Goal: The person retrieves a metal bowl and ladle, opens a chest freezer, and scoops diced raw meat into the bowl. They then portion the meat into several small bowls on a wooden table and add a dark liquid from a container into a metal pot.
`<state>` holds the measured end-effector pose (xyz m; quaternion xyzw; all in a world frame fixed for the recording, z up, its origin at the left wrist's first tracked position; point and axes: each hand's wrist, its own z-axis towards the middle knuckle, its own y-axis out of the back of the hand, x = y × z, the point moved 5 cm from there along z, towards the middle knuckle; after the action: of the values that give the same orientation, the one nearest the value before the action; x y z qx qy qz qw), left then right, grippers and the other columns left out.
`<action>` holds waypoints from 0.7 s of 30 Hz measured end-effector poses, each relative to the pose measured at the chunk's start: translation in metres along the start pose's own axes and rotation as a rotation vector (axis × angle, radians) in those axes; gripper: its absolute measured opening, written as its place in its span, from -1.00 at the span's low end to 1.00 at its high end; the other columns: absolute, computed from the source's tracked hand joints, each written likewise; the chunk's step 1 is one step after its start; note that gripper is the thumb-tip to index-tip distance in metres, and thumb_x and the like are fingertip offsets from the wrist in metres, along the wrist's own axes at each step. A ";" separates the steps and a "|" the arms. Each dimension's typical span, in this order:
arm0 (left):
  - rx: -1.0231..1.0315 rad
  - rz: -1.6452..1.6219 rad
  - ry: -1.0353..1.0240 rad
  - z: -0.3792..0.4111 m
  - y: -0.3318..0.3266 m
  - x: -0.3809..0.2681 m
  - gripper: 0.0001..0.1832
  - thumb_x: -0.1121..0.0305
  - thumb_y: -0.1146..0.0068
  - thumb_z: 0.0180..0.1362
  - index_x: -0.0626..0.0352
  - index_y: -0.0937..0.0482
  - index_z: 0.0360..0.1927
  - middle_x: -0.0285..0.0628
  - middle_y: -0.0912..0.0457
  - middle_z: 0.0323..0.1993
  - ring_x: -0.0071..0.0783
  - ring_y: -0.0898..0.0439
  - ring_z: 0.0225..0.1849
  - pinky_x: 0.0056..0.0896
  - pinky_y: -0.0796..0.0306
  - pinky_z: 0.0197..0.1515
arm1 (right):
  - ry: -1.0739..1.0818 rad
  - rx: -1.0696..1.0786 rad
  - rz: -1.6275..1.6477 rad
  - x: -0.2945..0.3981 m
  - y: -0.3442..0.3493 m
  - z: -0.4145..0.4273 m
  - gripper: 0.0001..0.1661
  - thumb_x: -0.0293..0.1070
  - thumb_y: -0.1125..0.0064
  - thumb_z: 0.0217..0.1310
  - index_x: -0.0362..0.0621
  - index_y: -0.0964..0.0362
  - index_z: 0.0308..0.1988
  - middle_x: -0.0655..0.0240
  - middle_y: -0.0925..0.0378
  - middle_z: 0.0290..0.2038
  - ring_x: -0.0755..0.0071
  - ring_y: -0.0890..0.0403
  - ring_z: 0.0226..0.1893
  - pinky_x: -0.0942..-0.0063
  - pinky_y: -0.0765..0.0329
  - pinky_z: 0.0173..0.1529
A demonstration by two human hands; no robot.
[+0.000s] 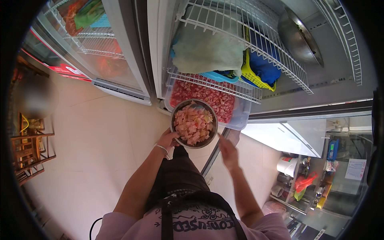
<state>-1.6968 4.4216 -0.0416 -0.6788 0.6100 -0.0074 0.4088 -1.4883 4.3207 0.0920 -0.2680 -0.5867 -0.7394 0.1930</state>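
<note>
My left hand grips the left rim of a round metal bowl, thumb over the edge. Chopped pink meat fills the bowl, with some paler bits among it. By the bowl's right rim is my right hand, blurred; whether its fingers touch the rim or hold anything is unclear. Behind the bowl, a clear plastic tub of redder diced meat sits low in an upright fridge, partly under a white wire shelf.
On fridge shelves are a pale cloth, a blue basket, a yellow basket and a tilted metal basin. Left stands a glass-door fridge; farther off are wooden chairs. A cluttered metal rack is at right.
</note>
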 end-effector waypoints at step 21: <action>-0.098 -0.194 -0.101 -0.040 0.081 0.004 -0.51 0.51 0.08 -0.12 0.27 -0.28 0.00 -0.14 -0.51 -0.18 -0.31 -0.56 -0.27 -0.40 -0.50 -0.38 | -0.685 -0.501 1.891 -0.220 -0.141 0.179 -0.47 -0.13 0.01 0.13 -0.02 -0.20 0.08 0.37 -0.41 -0.07 0.35 -0.40 -0.11 0.26 -0.35 -0.01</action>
<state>-1.7825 4.4028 -0.0624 -0.7534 0.5197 0.0171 0.4025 -1.3705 4.5210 -0.1225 -0.8477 0.0106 -0.2707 0.4561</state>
